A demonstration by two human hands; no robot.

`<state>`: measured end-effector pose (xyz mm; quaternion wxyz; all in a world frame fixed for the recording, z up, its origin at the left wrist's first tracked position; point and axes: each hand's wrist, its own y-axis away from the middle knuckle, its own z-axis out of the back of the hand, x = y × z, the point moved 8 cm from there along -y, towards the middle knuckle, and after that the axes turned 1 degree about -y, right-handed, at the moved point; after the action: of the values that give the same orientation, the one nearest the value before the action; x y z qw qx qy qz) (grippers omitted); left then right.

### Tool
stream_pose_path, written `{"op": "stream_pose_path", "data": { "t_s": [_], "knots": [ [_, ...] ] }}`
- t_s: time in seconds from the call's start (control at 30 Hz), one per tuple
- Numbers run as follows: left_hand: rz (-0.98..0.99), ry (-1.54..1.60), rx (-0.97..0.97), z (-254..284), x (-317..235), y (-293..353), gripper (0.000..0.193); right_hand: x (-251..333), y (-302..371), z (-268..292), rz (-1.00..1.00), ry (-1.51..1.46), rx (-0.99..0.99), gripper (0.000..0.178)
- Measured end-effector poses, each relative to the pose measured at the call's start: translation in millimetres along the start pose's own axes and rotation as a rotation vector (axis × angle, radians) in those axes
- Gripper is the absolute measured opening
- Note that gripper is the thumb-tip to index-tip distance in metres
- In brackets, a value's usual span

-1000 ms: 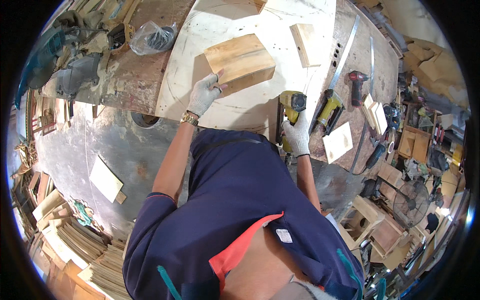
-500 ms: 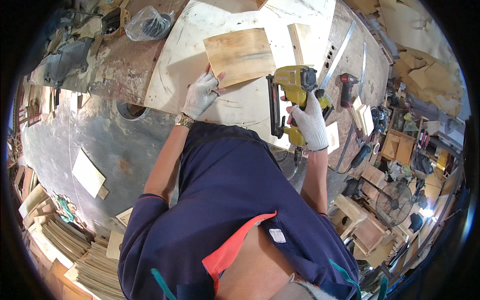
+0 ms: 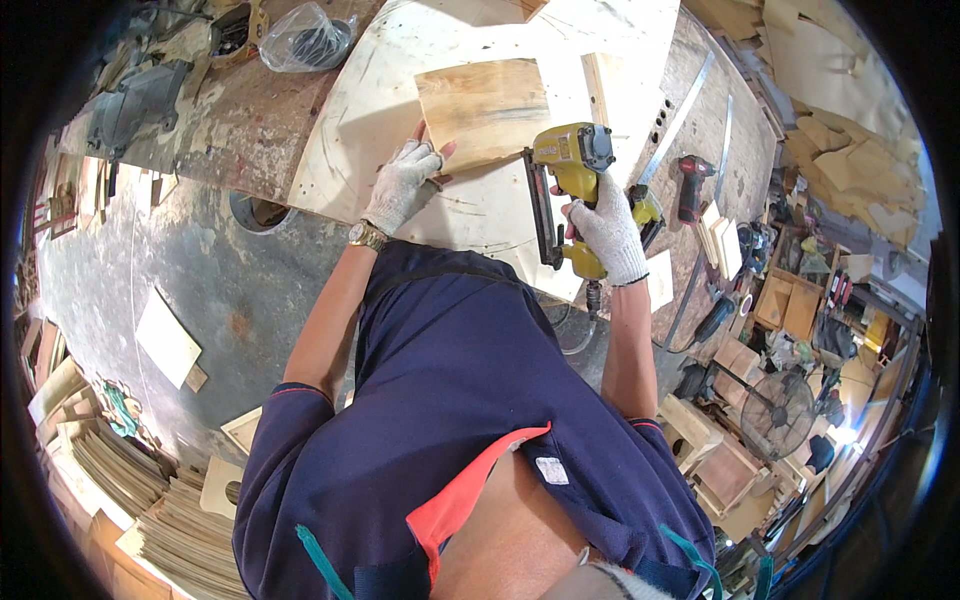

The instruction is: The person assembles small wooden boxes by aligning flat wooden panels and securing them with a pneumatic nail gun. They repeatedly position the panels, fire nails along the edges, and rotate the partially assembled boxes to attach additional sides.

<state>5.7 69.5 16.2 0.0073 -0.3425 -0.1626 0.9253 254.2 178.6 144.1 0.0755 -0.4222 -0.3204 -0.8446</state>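
Note:
A square wooden panel (image 3: pixel 484 108) with darker grain streaks lies above a pale board on the bench, casting a shadow to its left. My left hand (image 3: pixel 404 182), in a white glove with bare fingertips, grips its near left corner; part of the fingers is hidden there. In my right hand (image 3: pixel 610 232), also gloved, is a yellow-green nail gun (image 3: pixel 567 160), fingers wrapped round its handle. The gun's black nose and magazine (image 3: pixel 540 210) face left, with the tip close to the panel's near right corner. Whether they touch, I cannot tell. A hose fitting (image 3: pixel 593 298) hangs from the grip.
Right of the panel lies a wooden strip (image 3: pixel 604 90). A red and black cordless drill (image 3: pixel 691 188), metal straightedges (image 3: pixel 683 110) and small wood pieces (image 3: pixel 720 238) lie farther right. At left are a bench vise (image 3: pixel 138 105) and a plastic bag (image 3: pixel 308 38). A fan (image 3: pixel 778 415) stands lower right.
The nail gun has shifted slightly left and up, bringing its nose nearer the panel's near right corner. My left hand keeps its place at the panel's left corner.

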Motion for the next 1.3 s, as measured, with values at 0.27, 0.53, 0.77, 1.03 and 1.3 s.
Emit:
{"op": "stream_pose_path", "data": {
  "t_s": [0.27, 0.53, 0.77, 1.03, 1.3],
  "knots": [
    [0.042, 0.014, 0.026, -3, 3, 2, 0.064, 6, -3, -1, -0.004, 0.077, 0.060, 0.061],
    [0.032, 0.036, -0.011, -1, 3, 1, 0.062, 14, -2, -1, 0.032, 0.123, 0.001, 0.041],
    [-0.011, 0.081, -0.024, 0, -1, 3, 0.056, 25, 11, -12, 0.019, 0.008, 0.038, 0.039],
    [-0.041, 0.006, -0.011, -1, -2, 4, 0.059, 22, 11, -32, -0.007, -0.005, 0.095, 0.046],
    [-0.035, -0.022, -0.039, -3, -1, 6, 0.058, 20, 7, -39, -0.017, 0.027, 0.112, 0.047]
  ]
}}
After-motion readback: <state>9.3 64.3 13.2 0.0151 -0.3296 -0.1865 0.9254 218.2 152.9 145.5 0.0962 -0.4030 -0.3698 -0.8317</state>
